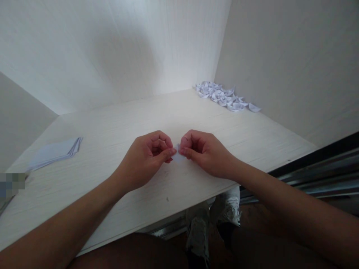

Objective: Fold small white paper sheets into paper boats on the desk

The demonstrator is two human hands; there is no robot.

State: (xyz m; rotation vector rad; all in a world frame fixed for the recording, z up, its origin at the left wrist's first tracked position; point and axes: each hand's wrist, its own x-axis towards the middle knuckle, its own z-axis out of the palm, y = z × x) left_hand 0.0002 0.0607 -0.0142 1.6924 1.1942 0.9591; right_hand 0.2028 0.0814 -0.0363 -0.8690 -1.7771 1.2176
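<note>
A small folded piece of white paper (178,156) is pinched between my two hands, just above the middle of the white tabletop (117,127). My left hand (150,157) grips its left side between thumb and curled fingers. On its right side, the thumb and forefinger of my right hand (206,153) press together on the paper. Fingertips hide most of the folds, so its exact shape is hard to make out.
A stack of flat white paper sheets (54,152) lies at the left. Several small folded paper boats (224,97) are heaped against the right wall (280,67). At the far left edge a blurred-out object (11,186) rests on the table. My shoes (198,228) show below the front edge.
</note>
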